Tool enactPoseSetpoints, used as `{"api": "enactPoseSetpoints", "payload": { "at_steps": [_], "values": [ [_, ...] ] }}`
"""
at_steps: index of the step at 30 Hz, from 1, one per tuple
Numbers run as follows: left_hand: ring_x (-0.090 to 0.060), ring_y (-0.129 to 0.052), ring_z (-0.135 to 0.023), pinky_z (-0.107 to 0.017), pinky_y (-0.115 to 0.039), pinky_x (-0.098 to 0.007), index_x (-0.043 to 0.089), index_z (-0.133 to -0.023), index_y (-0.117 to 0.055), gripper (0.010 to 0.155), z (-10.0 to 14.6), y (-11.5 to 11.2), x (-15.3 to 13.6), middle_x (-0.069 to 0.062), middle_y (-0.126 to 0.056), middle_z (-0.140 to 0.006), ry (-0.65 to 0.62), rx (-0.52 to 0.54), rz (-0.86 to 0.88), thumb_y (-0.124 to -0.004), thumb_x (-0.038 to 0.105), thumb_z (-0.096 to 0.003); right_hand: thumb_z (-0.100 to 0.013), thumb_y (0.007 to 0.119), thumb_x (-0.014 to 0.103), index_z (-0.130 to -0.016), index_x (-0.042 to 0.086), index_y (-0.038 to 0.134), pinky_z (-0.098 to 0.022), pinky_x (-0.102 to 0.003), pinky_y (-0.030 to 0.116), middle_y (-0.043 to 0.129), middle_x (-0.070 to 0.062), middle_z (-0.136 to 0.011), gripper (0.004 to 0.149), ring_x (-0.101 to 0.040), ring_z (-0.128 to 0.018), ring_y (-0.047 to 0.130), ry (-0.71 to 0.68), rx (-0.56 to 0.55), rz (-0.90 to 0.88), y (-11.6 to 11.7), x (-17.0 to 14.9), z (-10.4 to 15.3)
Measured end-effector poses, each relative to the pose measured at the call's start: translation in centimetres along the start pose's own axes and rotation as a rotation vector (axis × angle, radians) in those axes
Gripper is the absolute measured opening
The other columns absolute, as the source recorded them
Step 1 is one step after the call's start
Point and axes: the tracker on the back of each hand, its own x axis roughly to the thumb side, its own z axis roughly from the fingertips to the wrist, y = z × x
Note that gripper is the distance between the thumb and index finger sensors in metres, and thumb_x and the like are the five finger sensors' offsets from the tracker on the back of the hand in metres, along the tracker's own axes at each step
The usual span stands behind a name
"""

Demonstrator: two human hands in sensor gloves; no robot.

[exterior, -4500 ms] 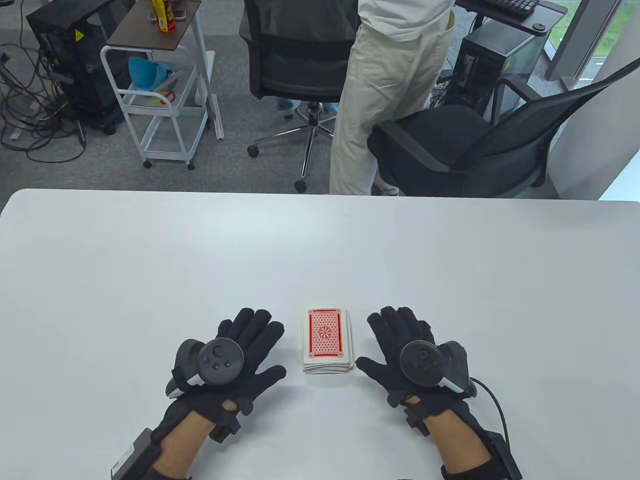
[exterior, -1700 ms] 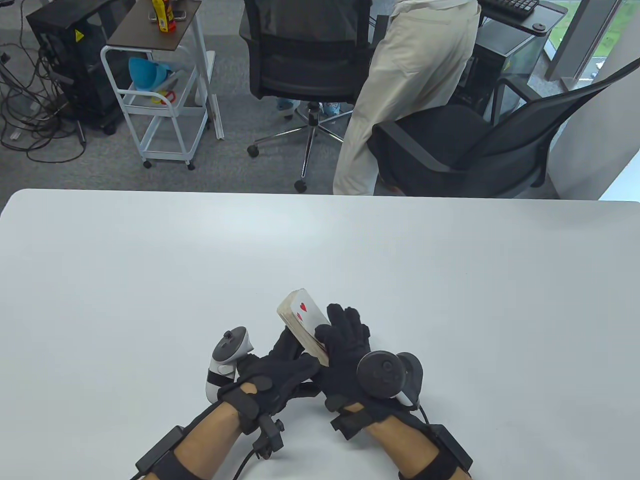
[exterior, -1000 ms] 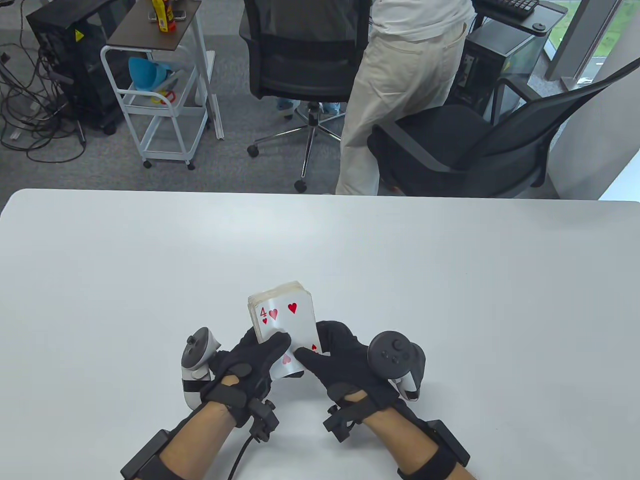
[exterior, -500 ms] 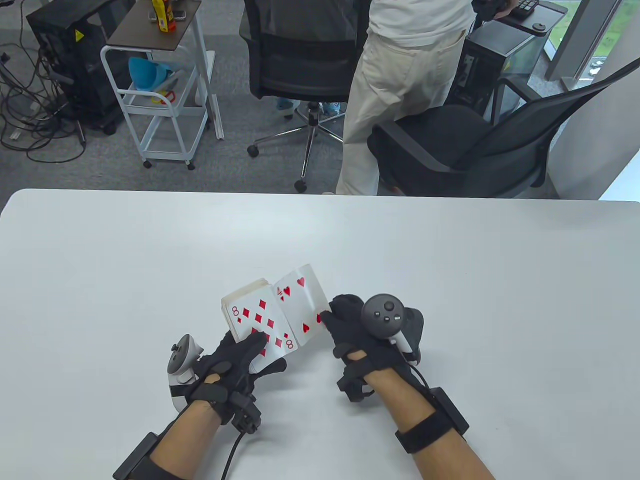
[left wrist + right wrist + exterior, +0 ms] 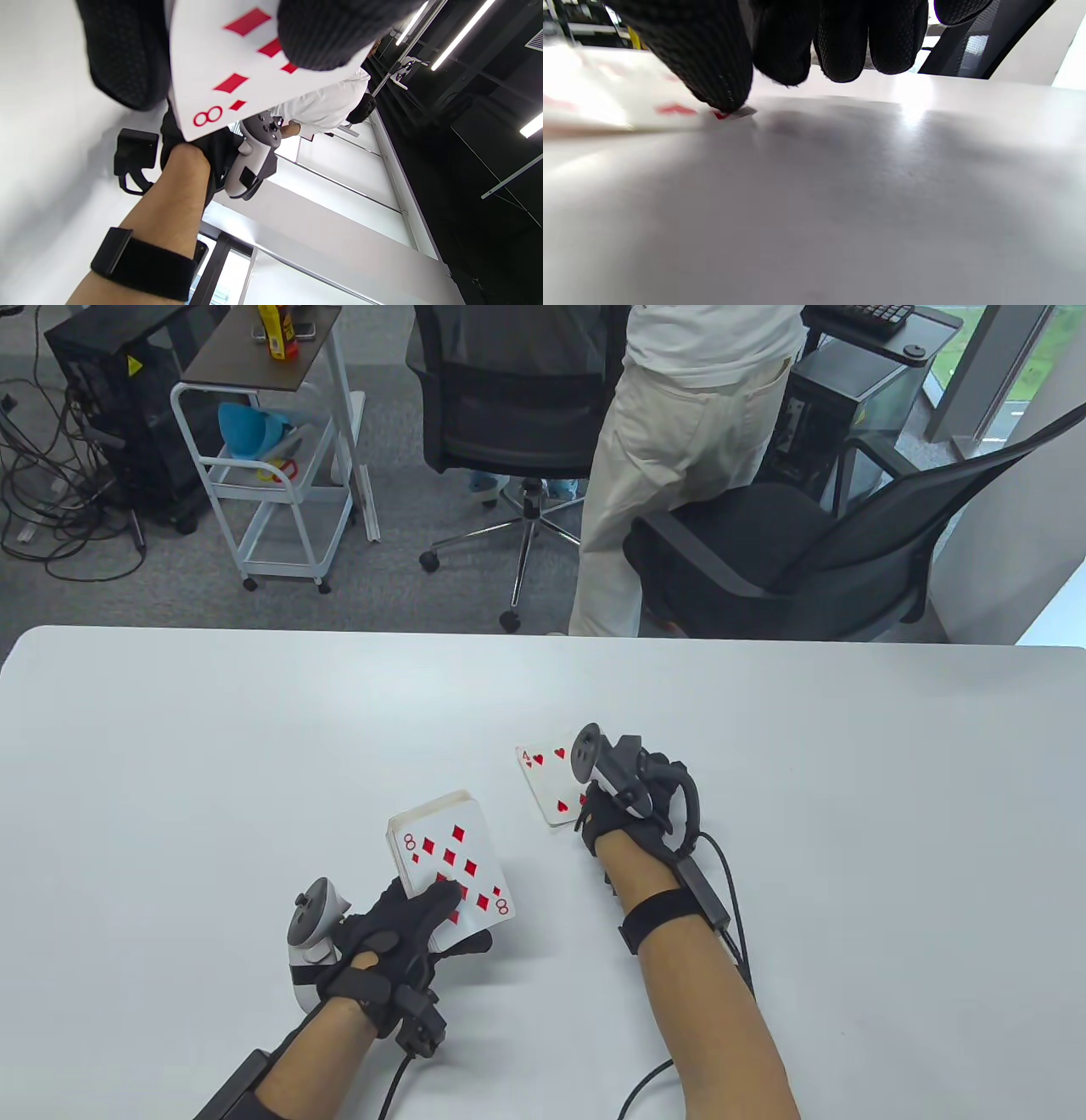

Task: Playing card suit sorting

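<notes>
My left hand (image 5: 407,925) holds the face-up deck (image 5: 450,861) above the white table (image 5: 254,729), thumb across the top card. That card is the eight of diamonds, seen close in the left wrist view (image 5: 220,72). My right hand (image 5: 624,806) is farther out and to the right, turned on its side. It pinches one corner of the four of hearts (image 5: 547,780). In the right wrist view the thumb (image 5: 712,76) presses the card (image 5: 606,110) low against the tabletop, and the other fingers hang curled behind it.
A person in light trousers (image 5: 679,458) stands just beyond the table's far edge. Beside them are two black office chairs (image 5: 780,551) (image 5: 509,407). A white cart (image 5: 271,475) stands at the back left.
My right hand has pulled the four of hearts off the deck and carried it forward and right, down to the table. The eight of diamonds now tops the deck in my left hand.
</notes>
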Motion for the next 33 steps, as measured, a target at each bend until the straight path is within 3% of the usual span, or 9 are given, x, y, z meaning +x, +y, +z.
{"api": "enactPoseSetpoints", "payload": {
  "at_steps": [4,9,15,19,22,26,30,33],
  "values": [
    [-0.035,-0.079,-0.095,-0.054,-0.093,-0.045,0.018,-0.106,-0.046,0.068,0.1,0.3,-0.1,-0.008,-0.064,-0.108,0.002,0.013,-0.026,-0.083,0.039,-0.0535,-0.053,0.085,0.045,-0.081,0.012,0.078,-0.069,-0.068,0.044,0.066,-0.018,-0.101,0.044,-0.048,-0.092,0.063,-0.029,-0.079,-0.033,-1.5,-1.1,1.8],
    [-0.036,-0.078,-0.095,-0.055,-0.092,-0.045,0.021,-0.107,-0.047,0.066,-0.3,0.4,-0.5,-0.009,-0.064,-0.107,0.022,0.016,-0.045,-0.083,0.040,-0.0536,-0.055,0.076,0.049,-0.085,0.012,0.076,-0.069,-0.070,0.042,0.063,-0.019,-0.103,0.048,-0.049,-0.094,0.059,-0.212,-0.143,-0.277,-4.4,-3.1,7.0],
    [-0.035,-0.083,-0.093,-0.054,-0.094,-0.044,0.022,-0.106,-0.050,0.065,-0.2,-0.3,-0.8,-0.008,-0.069,-0.106,0.033,-0.020,-0.086,-0.084,0.040,-0.0532,-0.057,0.073,0.050,-0.089,0.011,0.075,-0.068,-0.073,0.037,0.060,-0.022,-0.106,0.051,-0.052,-0.097,0.054,-0.573,-0.035,-0.772,-4.5,-4.3,14.2],
    [-0.033,-0.085,-0.092,-0.053,-0.095,-0.043,0.023,-0.106,-0.051,0.065,-0.4,-0.7,-1.4,-0.007,-0.071,-0.105,0.047,-0.024,-0.103,-0.086,0.039,-0.0528,-0.057,0.073,0.051,-0.092,0.010,0.073,-0.068,-0.073,0.040,0.061,-0.022,-0.105,0.053,-0.052,-0.096,0.056,-0.686,0.016,-0.917,-3.6,-3.8,16.8],
    [-0.032,-0.086,-0.091,-0.053,-0.095,-0.043,0.023,-0.106,-0.052,0.066,-0.3,-1.0,-1.7,-0.006,-0.072,-0.105,0.055,-0.038,-0.097,-0.088,0.038,-0.0522,-0.055,0.077,0.056,-0.097,0.011,0.062,-0.068,-0.073,0.039,0.056,-0.022,-0.107,0.063,-0.052,-0.097,0.054,-0.688,0.059,-0.845,-2.5,-3.0,18.0],
    [-0.030,-0.089,-0.090,-0.053,-0.096,-0.041,0.025,-0.105,-0.054,0.066,-0.1,-1.0,-1.7,-0.002,-0.074,-0.104,0.042,-0.023,-0.103,-0.090,0.038,-0.0513,-0.051,0.085,0.058,-0.094,0.012,0.059,-0.068,-0.073,0.039,0.054,-0.021,-0.106,0.068,-0.052,-0.097,0.055,-0.657,0.006,-0.743,-1.4,-2.6,18.4],
    [-0.029,-0.091,-0.089,-0.052,-0.097,-0.039,0.026,-0.104,-0.055,0.066,-0.5,-1.1,-1.8,-0.001,-0.076,-0.103,0.031,-0.016,-0.091,-0.092,0.040,-0.0508,-0.048,0.089,0.052,-0.082,0.013,0.069,-0.068,-0.071,0.044,0.065,-0.019,-0.100,0.056,-0.049,-0.093,0.065,-0.676,-0.082,-0.828,-0.8,-2.3,18.6],
    [-0.030,-0.090,-0.089,-0.053,-0.096,-0.040,0.025,-0.105,-0.055,0.068,-0.7,-1.0,-2.2,-0.002,-0.075,-0.103,0.050,-0.033,-0.051,-0.092,0.043,-0.0501,-0.051,0.083,0.044,-0.076,0.010,0.075,-0.067,-0.070,0.049,0.075,-0.017,-0.094,0.043,-0.045,-0.087,0.076,-0.653,-0.124,-0.907,-0.8,-2.7,18.4]
  ]
}}
